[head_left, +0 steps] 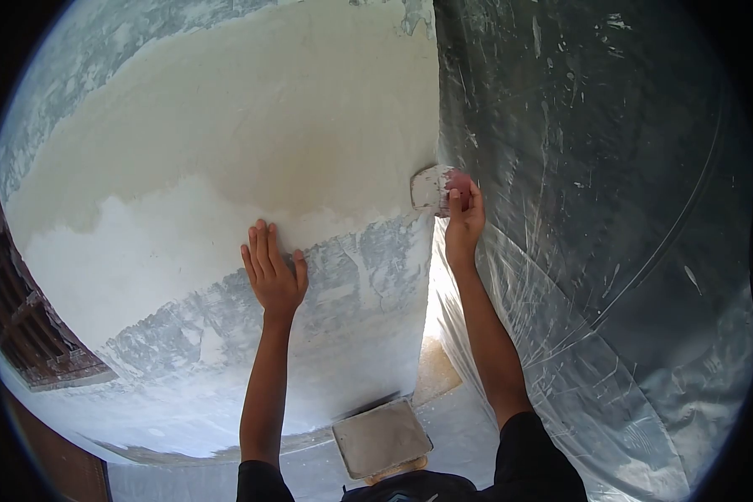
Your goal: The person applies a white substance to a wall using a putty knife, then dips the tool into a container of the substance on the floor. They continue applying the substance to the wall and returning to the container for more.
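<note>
My right hand (465, 219) grips a flat red scraper (434, 190), palm-sized and smeared with white. The scraper lies at the right edge of the wall, beside the dark plastic sheet, with my thumb over its red part. My left hand (274, 269) rests flat against the wall, fingers stretched upward and thumb apart, holding nothing. Both hands are near the lower border of a pale plaster coat (251, 125) that spreads across the wall. Below that border the wall surface (326, 293) is patchy grey and white.
Dark plastic sheeting (594, 209), spattered with white, hangs along the right. Bright light shows through a gap (440, 293) between it and the wall. A rectangular tray (383, 438) with a pale grey surface sits low in front of me. At far left is a brown slatted opening (33, 322).
</note>
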The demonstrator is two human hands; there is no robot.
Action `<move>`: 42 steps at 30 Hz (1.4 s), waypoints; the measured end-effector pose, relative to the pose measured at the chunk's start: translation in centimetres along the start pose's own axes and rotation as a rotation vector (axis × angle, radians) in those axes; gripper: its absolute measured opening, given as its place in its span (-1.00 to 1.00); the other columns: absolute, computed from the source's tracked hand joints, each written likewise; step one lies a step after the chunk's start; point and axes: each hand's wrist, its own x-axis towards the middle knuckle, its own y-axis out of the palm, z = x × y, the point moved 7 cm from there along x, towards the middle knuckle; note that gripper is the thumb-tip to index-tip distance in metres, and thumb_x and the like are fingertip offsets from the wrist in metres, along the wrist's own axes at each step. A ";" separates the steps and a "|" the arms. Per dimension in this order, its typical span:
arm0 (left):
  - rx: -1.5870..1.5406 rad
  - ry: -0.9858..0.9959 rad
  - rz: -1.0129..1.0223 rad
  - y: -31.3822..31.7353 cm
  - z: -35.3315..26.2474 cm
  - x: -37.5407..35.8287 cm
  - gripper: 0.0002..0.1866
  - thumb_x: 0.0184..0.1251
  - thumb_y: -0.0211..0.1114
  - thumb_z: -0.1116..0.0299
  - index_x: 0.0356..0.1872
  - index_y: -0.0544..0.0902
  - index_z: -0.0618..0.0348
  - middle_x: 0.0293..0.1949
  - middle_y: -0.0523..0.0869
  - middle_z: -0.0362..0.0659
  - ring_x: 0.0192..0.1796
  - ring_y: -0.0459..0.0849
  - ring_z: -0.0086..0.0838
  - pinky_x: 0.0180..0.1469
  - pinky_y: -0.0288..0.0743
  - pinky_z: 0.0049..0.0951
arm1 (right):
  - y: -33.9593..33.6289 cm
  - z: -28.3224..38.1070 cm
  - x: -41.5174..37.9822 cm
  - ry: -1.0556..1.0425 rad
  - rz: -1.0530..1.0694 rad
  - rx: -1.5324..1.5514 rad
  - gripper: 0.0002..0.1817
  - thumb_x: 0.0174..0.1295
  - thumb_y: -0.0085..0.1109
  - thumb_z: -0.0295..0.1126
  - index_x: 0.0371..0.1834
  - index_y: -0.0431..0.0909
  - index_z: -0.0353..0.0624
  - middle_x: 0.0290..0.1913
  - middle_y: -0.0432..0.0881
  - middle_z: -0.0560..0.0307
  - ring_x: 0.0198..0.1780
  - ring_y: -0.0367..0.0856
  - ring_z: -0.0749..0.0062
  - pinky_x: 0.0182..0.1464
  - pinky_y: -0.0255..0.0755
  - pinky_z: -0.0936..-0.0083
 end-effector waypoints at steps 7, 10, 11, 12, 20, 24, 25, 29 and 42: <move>0.015 0.004 0.004 -0.1 0.0 0.0 -0.42 0.46 0.04 0.21 0.40 0.29 0.33 0.45 0.30 0.07 0.51 0.23 -0.10 0.50 0.03 0.03 | -0.6 -0.2 0.4 0.053 -0.216 0.088 -0.62 0.46 0.06 -0.42 0.28 0.37 -0.34 0.17 0.52 0.08 0.15 0.50 0.46 0.26 0.34 0.50; 0.004 -0.002 0.008 0.1 0.1 -0.1 -0.41 0.46 0.05 0.21 0.40 0.29 0.33 0.45 0.31 0.06 0.51 0.23 -0.10 0.50 0.04 0.03 | -0.3 -0.1 0.6 0.034 -0.159 0.054 -0.61 0.46 0.06 -0.44 0.30 0.36 -0.33 0.19 0.52 0.09 0.16 0.50 0.50 0.26 0.34 0.54; 0.002 -0.002 0.012 0.1 0.1 -0.1 -0.41 0.46 0.05 0.21 0.40 0.29 0.33 0.45 0.31 0.06 0.51 0.23 -0.10 0.50 0.04 0.03 | -0.5 -0.2 0.7 0.051 -0.194 0.019 -0.60 0.47 0.05 -0.44 0.30 0.35 -0.33 0.19 0.52 0.09 0.18 0.49 0.50 0.26 0.34 0.54; -0.002 -0.001 0.006 0.0 0.0 -0.1 -0.42 0.46 0.05 0.21 0.40 0.30 0.33 0.45 0.31 0.06 0.51 0.23 -0.10 0.50 0.04 0.03 | -0.6 -0.2 0.8 0.067 -0.226 -0.014 -0.60 0.47 0.05 -0.44 0.31 0.35 -0.33 0.20 0.52 0.09 0.19 0.49 0.49 0.27 0.35 0.54; -0.003 -0.003 0.001 -0.1 -0.1 -0.1 -0.42 0.46 0.05 0.20 0.39 0.31 0.33 0.44 0.31 0.06 0.51 0.24 -0.08 0.50 0.04 0.03 | -1.0 -0.4 1.1 0.044 -0.257 -0.024 -0.61 0.45 0.08 -0.45 0.29 0.36 -0.33 0.18 0.53 0.09 0.19 0.50 0.48 0.25 0.36 0.54; 0.012 -0.003 -0.007 -0.2 0.0 0.1 -0.43 0.43 0.06 0.22 0.37 0.34 0.35 0.43 0.35 0.06 0.50 0.26 -0.09 0.50 0.06 0.01 | 0.1 1.0 0.7 0.068 -0.173 0.149 -0.59 0.45 0.09 -0.43 0.30 0.36 -0.34 0.18 0.53 0.09 0.18 0.49 0.50 0.26 0.35 0.54; 0.002 -0.003 0.000 0.0 0.0 0.0 -0.43 0.46 0.05 0.20 0.39 0.31 0.33 0.44 0.31 0.07 0.51 0.24 -0.07 0.49 0.05 0.04 | 0.6 0.4 0.7 0.003 -0.079 0.032 -0.59 0.45 0.08 -0.43 0.30 0.35 -0.34 0.18 0.54 0.09 0.18 0.50 0.50 0.25 0.36 0.54; -0.002 0.000 0.001 -0.1 0.0 -0.1 -0.42 0.47 0.05 0.20 0.40 0.30 0.32 0.45 0.30 0.06 0.51 0.24 -0.08 0.49 0.05 0.04 | -1.5 -0.8 1.0 0.130 -0.298 0.075 -0.58 0.45 0.09 -0.44 0.31 0.35 -0.34 0.19 0.53 0.10 0.18 0.49 0.51 0.25 0.37 0.55; 0.006 0.001 -0.003 0.0 0.0 0.1 -0.42 0.46 0.05 0.20 0.40 0.29 0.32 0.45 0.30 0.05 0.52 0.22 -0.10 0.50 0.04 0.03 | -0.4 -0.3 -0.1 0.022 -0.026 0.015 -0.62 0.48 0.04 -0.38 0.28 0.34 -0.30 0.16 0.53 0.05 0.18 0.51 0.43 0.24 0.38 0.48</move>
